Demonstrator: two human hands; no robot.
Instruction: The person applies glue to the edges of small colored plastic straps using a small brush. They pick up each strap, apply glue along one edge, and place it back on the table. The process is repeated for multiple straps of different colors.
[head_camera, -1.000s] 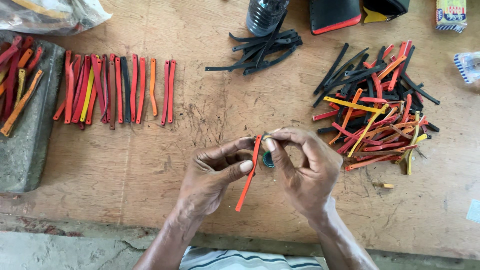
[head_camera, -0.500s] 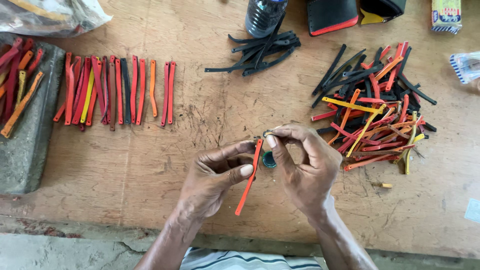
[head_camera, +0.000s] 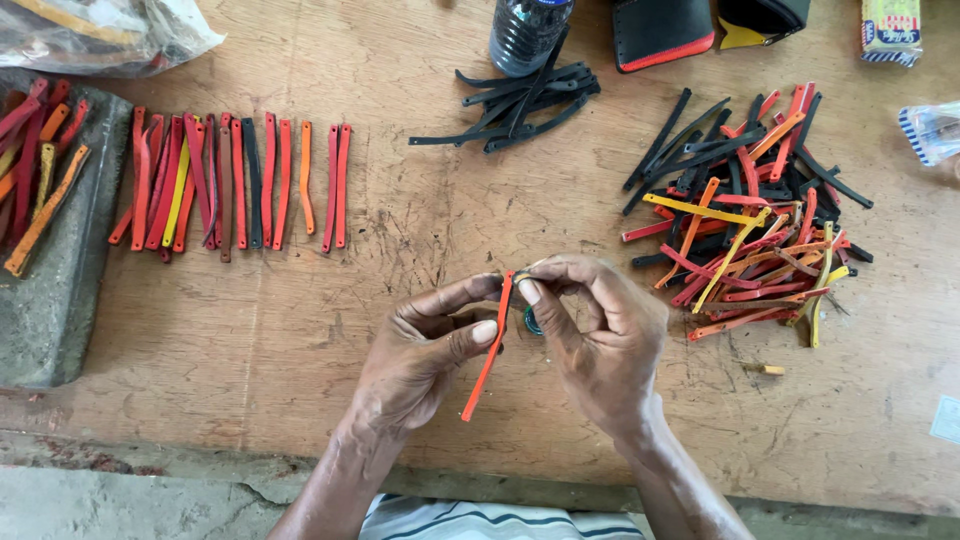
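Both my hands meet over the middle of the wooden table (head_camera: 300, 340). My left hand (head_camera: 425, 350) pinches a thin orange-red strip (head_camera: 489, 355) between thumb and forefinger; the strip hangs down toward me. My right hand (head_camera: 600, 335) grips the strip's top end with thumb and fingertips. A small dark green round thing (head_camera: 532, 322) shows just under my right fingers; whether a hand holds it is unclear.
A tidy row of red, orange, yellow and black strips (head_camera: 235, 180) lies at the left, next to a grey stone slab (head_camera: 50, 270) with more strips. A loose mixed pile (head_camera: 750, 215) lies right. Black strips (head_camera: 520, 105) and a bottle (head_camera: 528, 30) sit behind.
My hands and the strip have barely shifted; the fingers keep working at the strip's top end.
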